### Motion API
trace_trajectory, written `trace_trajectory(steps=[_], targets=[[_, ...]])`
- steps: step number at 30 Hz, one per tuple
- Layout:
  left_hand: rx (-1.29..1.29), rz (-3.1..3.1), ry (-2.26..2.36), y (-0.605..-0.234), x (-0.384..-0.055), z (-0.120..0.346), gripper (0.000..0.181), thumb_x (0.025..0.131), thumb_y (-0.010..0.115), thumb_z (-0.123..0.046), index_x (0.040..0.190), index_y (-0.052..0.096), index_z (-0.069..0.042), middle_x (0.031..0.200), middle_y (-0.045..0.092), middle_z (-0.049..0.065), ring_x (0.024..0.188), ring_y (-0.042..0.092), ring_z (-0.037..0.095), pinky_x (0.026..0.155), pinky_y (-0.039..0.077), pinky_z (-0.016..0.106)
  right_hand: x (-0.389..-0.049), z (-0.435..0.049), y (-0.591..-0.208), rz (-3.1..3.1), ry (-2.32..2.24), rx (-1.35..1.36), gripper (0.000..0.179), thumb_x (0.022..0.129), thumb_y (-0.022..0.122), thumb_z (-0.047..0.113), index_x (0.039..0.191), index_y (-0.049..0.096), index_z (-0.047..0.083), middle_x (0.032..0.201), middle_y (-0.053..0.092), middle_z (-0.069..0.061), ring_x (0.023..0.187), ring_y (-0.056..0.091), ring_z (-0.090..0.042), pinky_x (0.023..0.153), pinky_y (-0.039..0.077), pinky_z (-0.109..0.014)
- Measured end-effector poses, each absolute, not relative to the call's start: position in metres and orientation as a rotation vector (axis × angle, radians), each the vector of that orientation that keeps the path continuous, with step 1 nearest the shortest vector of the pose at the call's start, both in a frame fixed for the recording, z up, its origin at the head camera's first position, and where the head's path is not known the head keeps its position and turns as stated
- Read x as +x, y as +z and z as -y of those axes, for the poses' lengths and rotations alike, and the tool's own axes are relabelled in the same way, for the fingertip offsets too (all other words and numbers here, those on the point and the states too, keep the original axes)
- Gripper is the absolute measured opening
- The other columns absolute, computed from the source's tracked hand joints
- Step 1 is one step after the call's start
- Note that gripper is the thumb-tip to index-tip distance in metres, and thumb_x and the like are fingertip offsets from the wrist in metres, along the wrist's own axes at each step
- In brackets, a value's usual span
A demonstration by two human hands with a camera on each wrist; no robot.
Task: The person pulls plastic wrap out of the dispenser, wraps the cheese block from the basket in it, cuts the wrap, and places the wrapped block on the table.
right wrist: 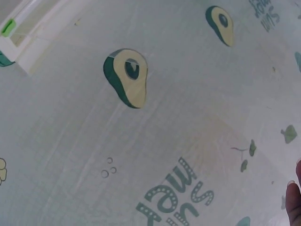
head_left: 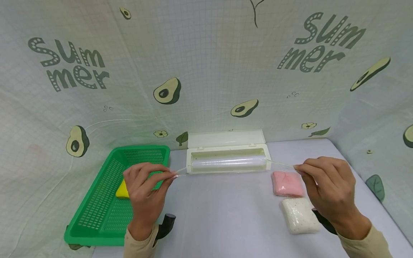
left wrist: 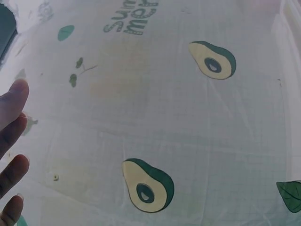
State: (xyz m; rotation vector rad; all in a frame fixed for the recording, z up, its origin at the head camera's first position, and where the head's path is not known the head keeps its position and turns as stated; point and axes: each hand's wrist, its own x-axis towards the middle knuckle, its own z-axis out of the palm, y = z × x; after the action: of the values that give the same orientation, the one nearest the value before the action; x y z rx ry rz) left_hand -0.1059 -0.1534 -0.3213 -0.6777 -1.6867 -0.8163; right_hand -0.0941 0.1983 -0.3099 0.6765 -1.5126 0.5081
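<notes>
A white dispenser box (head_left: 227, 130) with its lid raised stands at the back of the table. Inside lies a roll of clear plastic wrap (head_left: 229, 163). My left hand (head_left: 145, 188) pinches one corner of the wrap's loose edge, left of the box and in front of it. On the other side, my right hand (head_left: 330, 190) pinches the opposite corner between thumb and fingers. The film stretched between them is almost invisible. In the left wrist view only some fingers (left wrist: 13, 172) show at the left edge. The right wrist view catches a fingertip (right wrist: 293, 202) at its right edge.
A green basket (head_left: 91, 218) sits at the left, partly behind my left hand, with a yellow item (head_left: 122, 190) in it. Below my right hand lie a pink wrapped packet (head_left: 287, 183) and a white wrapped packet (head_left: 300, 215). A patterned sheet (head_left: 206, 64) hangs behind the table.
</notes>
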Motion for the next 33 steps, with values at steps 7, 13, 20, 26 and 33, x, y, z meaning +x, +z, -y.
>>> trace_trajectory(steps=[7,13,20,26,33], targets=[[-0.693,1.658,-0.827,-0.319,-0.101,0.155,0.02,0.078,0.074,-0.026,0.07,0.073,-0.008,0.074,0.065,0.005,0.074,0.048,0.026,0.08,0.025,0.035,-0.091,-0.199,-0.312,1.479,0.509,0.656,0.027,0.089,0.06,0.012,0.067,0.065,-0.003,0.063,0.058,-0.013,0.058,0.044,-0.031,0.059,0.033,-0.033],[-0.699,1.635,-0.838,-0.317,-0.095,0.156,0.02,0.078,0.075,-0.026,0.069,0.073,-0.008,0.073,0.064,0.005,0.073,0.049,0.026,0.08,0.026,0.034,-0.084,-0.195,-0.309,1.448,0.522,0.645,0.028,0.089,0.061,0.013,0.065,0.064,-0.002,0.061,0.057,-0.012,0.057,0.043,-0.03,0.059,0.033,-0.032],[-0.738,1.647,-0.85,-0.319,-0.087,0.158,0.022,0.079,0.073,-0.026,0.069,0.073,-0.007,0.073,0.064,0.005,0.074,0.048,0.025,0.078,0.026,0.033,-0.072,-0.195,-0.311,1.46,0.533,0.688,0.029,0.089,0.062,0.014,0.064,0.064,-0.001,0.06,0.058,-0.01,0.055,0.043,-0.027,0.06,0.035,-0.029],[-0.849,1.713,-0.882,-0.33,-0.074,0.166,0.021,0.082,0.07,-0.024,0.07,0.071,-0.007,0.073,0.065,0.003,0.074,0.05,0.024,0.078,0.029,0.031,-0.055,-0.198,-0.315,1.561,0.55,0.85,0.031,0.092,0.058,0.017,0.066,0.063,0.0,0.063,0.059,-0.009,0.058,0.046,-0.023,0.069,0.038,-0.023],[-1.053,1.834,-0.976,-0.358,-0.056,0.182,0.011,0.083,0.07,-0.02,0.077,0.07,-0.012,0.077,0.064,-0.001,0.076,0.051,0.019,0.082,0.03,0.027,-0.04,-0.206,-0.332,1.718,0.671,1.148,0.024,0.095,0.052,0.011,0.075,0.061,0.0,0.073,0.06,-0.005,0.065,0.05,-0.017,0.069,0.04,-0.02]])
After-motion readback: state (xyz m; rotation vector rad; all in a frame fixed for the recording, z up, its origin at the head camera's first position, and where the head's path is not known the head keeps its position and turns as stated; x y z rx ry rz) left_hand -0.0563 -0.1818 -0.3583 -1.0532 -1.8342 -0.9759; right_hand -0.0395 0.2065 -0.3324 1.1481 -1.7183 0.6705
